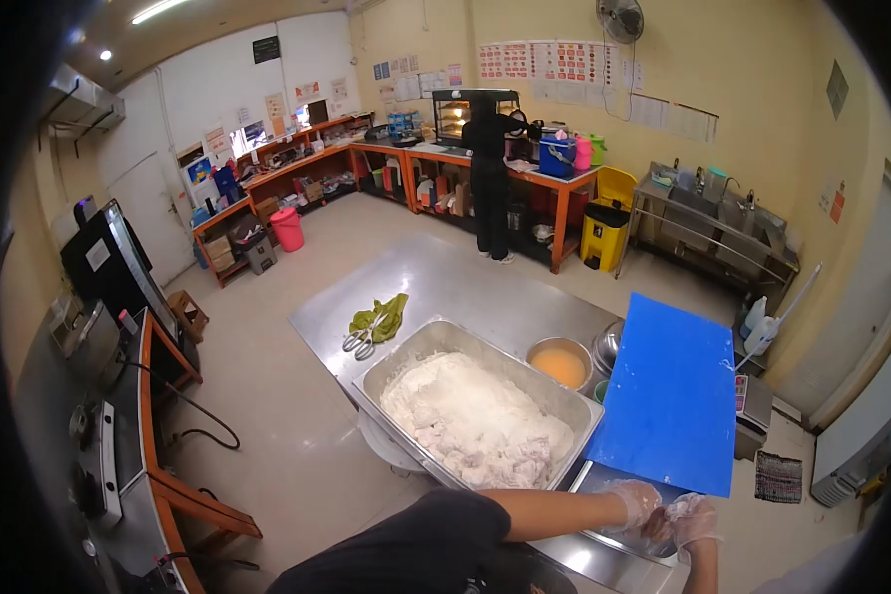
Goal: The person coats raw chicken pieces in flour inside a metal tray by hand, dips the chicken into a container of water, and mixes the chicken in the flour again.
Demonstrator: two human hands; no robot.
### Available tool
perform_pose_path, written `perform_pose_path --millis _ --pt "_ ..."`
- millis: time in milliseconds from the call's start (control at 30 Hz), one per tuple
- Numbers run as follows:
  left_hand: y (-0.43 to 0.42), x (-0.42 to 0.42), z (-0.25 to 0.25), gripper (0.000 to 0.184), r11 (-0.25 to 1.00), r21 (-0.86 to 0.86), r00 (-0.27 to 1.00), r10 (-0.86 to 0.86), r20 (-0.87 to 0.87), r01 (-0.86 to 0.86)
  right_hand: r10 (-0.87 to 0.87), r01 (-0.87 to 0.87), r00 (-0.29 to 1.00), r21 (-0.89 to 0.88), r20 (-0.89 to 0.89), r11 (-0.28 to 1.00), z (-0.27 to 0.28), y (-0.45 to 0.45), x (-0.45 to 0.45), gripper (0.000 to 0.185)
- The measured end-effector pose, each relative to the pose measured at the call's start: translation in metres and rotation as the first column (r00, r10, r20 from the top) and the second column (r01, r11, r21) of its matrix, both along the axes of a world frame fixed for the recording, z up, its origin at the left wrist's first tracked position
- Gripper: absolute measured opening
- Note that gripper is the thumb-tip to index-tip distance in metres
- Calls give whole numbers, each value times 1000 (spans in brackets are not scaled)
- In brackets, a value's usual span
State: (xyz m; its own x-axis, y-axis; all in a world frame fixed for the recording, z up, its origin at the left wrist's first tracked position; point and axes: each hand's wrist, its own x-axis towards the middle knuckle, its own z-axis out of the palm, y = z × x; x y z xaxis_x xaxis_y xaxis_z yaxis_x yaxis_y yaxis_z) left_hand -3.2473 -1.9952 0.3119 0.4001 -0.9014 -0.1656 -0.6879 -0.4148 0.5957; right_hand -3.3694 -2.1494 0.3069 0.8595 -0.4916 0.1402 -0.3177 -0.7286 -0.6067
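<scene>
My left hand (636, 503), in a clear plastic glove, reaches over a metal tray (596, 483) at the lower right. Close beside it is my right hand (694, 521), also gloved. The fingers of both hands are bent and drawn together; what they hold, if anything, is too small and blurred to name. A blue board (668, 396) lies just beyond the hands and covers part of that tray. To the left stands a large deep steel pan (480, 346) of white flour (465, 396) with lumpy coated pieces in it.
A bowl of orange liquid (561, 366) stands behind the pan. Scissors (364, 337) and a green cloth (390, 315) lie on the steel table (426, 267). A person in black (487, 178) stands at the far counter. Stoves (94, 460) are at left, a sink (718, 223) at right.
</scene>
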Motion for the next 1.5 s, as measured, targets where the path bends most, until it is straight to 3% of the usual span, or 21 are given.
perform_pose_path --millis 67,200,267,367,467,600,667,700,733,800,833,967,1033,1167,1200,1267,1300,1333,1400,1467,1500 --pt "1 -1 14 17 979 127 976 -177 128 161 18 -23 999 -97 -46 995 47 38 -4 19" --pt "2 -10 6 20 1000 13 1000 -15 21 14 -58 23 995 -368 -83 930 62 66 -8 17" --pt "-19 -7 -37 22 986 -165 999 12 47 -5 -146 109 984 -310 -98 944 42 47 -6 18" --pt "-7 -10 -1 21 997 -83 999 -3 -48 -1 -79 68 991 -99 -106 993 -20 -16 -14 20" --pt "-5 -14 22 18 985 -40 983 -167 70 170 16 -22 950 -13 -313 1000 3 -8 -9 21" --pt "-20 -11 5 17 998 -4 997 -67 34 67 -7 -4 986 -63 -166 998 -6 -14 -10 24" --pt "-13 -18 -3 18 970 -229 993 -64 99 85 -293 262 904 -136 -312 955 13 8 -17 24" --pt "-17 -10 6 19 989 -71 970 -145 -194 133 -266 224 920 -171 -288 959 11 5 -18 25" --pt "-16 -21 0 19 988 -86 965 -146 -216 130 -268 218 913 -188 -307 958 12 9 -26 25" --pt "-17 -15 5 21 972 -194 990 -128 51 136 -314 265 919 -215 -239 940 22 16 -14 26" --pt "-12 -9 31 22 989 -32 989 -146 22 147 -103 94 989 -89 -104 992 15 8 -12 21" --pt "1 2 34 38 946 -42 947 -322 -12 321 -172 203 925 60 -338 977 19 17 -4 14" --pt "11 2 36 31 968 -114 971 -232 -52 225 -185 188 980 27 -76 982 1 1 -11 10" --pt "52 32 57 24 973 -206 980 -134 -148 102 -245 282 956 277 -163 918 13 14 -8 9" --pt "63 44 60 24 971 -222 977 -130 -168 91 -278 289 949 59 -148 955 13 16 -7 9" --pt "87 76 68 24 967 -238 975 -136 -176 91 -329 313 940 -151 -94 938 11 21 3 10" --pt "101 100 75 23 965 -240 977 -145 -156 105 -332 329 942 -65 -39 942 28 39 17 13" --pt "125 127 82 22 872 -429 934 -326 -149 236 -301 301 954 -41 4 953 62 71 32 16" --pt "163 173 62 20 698 -698 831 -476 -286 160 -200 204 978 -65 65 977 139 142 77 22" --pt "209 201 75 21 829 -555 865 -225 -449 -73 -109 103 981 43 158 994 145 161 111 27" --pt "214 229 37 20 842 -517 978 -204 -39 155 -61 54 990 55 124 997 150 176 131 28"
